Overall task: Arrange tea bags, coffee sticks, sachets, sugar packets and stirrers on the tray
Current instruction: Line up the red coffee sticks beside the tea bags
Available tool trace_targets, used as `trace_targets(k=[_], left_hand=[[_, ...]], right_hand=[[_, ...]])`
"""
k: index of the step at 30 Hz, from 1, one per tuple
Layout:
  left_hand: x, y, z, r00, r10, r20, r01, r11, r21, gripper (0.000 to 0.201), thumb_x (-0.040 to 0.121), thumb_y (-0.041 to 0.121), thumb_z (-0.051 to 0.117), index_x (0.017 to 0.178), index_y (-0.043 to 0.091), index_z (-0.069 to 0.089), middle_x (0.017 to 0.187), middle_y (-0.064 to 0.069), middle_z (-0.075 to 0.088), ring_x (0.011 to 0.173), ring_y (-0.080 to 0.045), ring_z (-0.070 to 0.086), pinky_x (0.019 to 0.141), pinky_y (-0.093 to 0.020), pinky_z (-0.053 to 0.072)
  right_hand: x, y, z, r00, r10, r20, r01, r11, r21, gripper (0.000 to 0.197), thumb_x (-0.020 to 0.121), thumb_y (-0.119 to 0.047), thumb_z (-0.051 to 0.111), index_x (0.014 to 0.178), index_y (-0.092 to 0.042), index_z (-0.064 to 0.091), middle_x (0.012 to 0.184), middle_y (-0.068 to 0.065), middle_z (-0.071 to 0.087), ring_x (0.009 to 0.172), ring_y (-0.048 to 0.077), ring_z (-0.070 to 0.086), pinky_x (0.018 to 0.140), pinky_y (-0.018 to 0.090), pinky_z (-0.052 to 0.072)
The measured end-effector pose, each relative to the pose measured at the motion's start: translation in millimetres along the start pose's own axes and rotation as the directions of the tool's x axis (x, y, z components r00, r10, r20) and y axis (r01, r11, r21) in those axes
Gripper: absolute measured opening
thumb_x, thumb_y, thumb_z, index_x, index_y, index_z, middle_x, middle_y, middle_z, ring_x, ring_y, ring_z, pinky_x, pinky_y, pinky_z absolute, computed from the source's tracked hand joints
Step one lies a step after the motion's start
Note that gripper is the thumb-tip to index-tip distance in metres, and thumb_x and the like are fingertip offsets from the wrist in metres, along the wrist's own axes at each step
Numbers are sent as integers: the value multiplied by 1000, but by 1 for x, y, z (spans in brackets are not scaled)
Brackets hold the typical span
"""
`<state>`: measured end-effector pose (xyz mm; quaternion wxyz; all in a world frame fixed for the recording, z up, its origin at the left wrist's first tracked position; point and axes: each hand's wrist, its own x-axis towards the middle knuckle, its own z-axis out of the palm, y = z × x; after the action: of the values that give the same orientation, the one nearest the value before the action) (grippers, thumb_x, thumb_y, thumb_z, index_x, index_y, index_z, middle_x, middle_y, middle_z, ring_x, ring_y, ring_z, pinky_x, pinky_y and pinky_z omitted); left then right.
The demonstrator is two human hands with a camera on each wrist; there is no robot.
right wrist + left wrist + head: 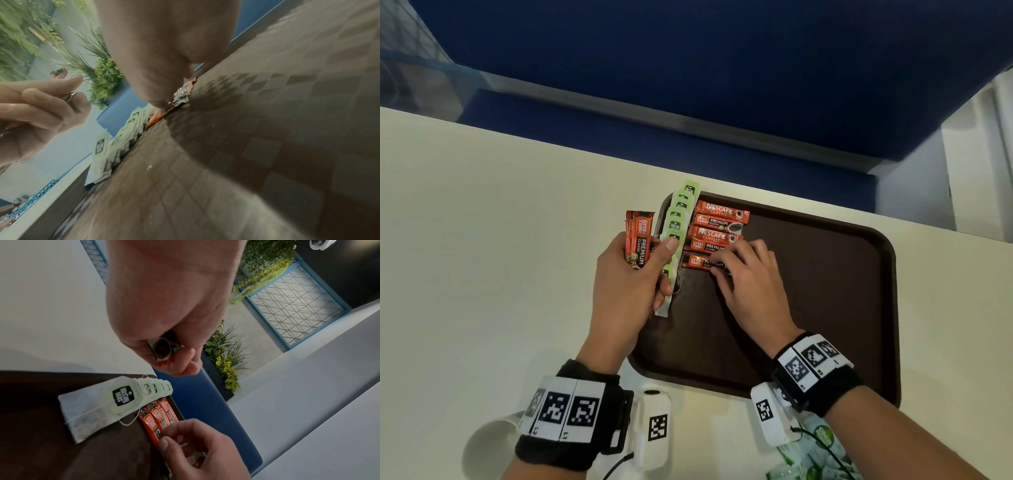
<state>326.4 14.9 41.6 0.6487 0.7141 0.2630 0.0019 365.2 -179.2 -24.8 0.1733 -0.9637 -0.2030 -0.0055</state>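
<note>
The coffee sticks are going down now. On the brown tray [825,274], a row of green-tagged tea bags [677,219] leans along the left rim, and just beside it four red coffee sticks [717,228] lie stacked edge to edge, Nescafé and Great Taste alternating. The right hand [748,284] is bent over a fifth stick [700,262], the nearest of the column, fingertips curled down onto its right end as if nudging it square; whether they pinch it or merely press I cannot tell, since the hand covers that end. The left hand [631,274] hovers over the tray's left rim, fingers and thumb wrapped round a small bundle of spare Great Taste sticks [638,240] held upright. I'd judge the tea bags done and the coffee column about half built. Next, the right hand will want another stick from the left hand's bundle, laid parallel below the fifth one, close enough to touch without riding up on it or disturbing the tea bag strings [678,281] nearby.
</note>
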Motion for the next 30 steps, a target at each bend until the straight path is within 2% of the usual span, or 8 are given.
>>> trace_targets(k=[10,14,16,19,21,24,27,30], left_hand=[[3,1,3,1000,-8,7,8,1000,-3,31,101,40,73,115,13,66,80,-2,74,46,-11,63,44,-19,48],[1,4,6,997,-47,52,49,999,-23,38,102,49,65,119,15,66,74,-10,73,43,-12,60,44,-21,49],[-2,7,11,990,-75,123,81,996,-43,42,105,56,55,122,19,67,69,-10,70,43,-13,62,44,-21,48],[-8,9,23,976,-102,195,124,987,-104,42,110,53,46,127,20,68,73,-3,74,53,-15,69,47,-22,51],[-10,10,30,971,-133,196,169,969,-178,38,113,46,46,134,23,67,95,0,82,78,-15,79,60,-22,59],[-11,10,38,962,-186,199,240,925,-294,37,112,42,49,144,27,63,120,2,80,110,-15,78,84,-27,64],[-12,8,42,966,-172,194,227,922,-314,40,112,42,50,148,28,59,126,1,78,116,-16,77,100,-38,62],[-12,7,41,980,-122,155,158,955,-252,41,113,41,48,150,27,57,128,6,77,117,-11,75,99,-32,61]], right_hand=[[5,0,-1,1000,5,-5,-5,1000,17,20,104,-31,66,121,-21,71,122,-1,64,116,22,53,93,41,49],[4,-4,-10,996,89,-29,-83,980,182,20,104,-31,67,122,-22,71,122,-6,63,116,15,50,95,34,47],[4,-10,-22,983,185,-9,-162,883,440,17,103,-30,70,119,-23,71,120,-11,64,115,8,55,95,25,47],[3,-30,-51,941,217,261,-335,472,815,19,101,-27,74,116,-17,70,105,-3,73,97,10,71,87,23,55],[-1,-42,-63,906,164,390,-422,302,855,28,95,-26,79,117,-13,66,103,4,72,83,13,73,79,24,58],[-5,-47,-69,881,216,421,-466,243,851,40,87,-18,87,118,-11,63,112,4,71,92,14,75,81,24,61],[-7,-43,-67,860,254,442,-493,190,849,41,86,-13,88,120,-11,64,113,5,72,100,26,77,86,31,64],[-9,-37,-62,853,274,444,-495,156,854,37,84,-17,89,116,-15,71,104,7,77,100,27,78,95,39,63]])
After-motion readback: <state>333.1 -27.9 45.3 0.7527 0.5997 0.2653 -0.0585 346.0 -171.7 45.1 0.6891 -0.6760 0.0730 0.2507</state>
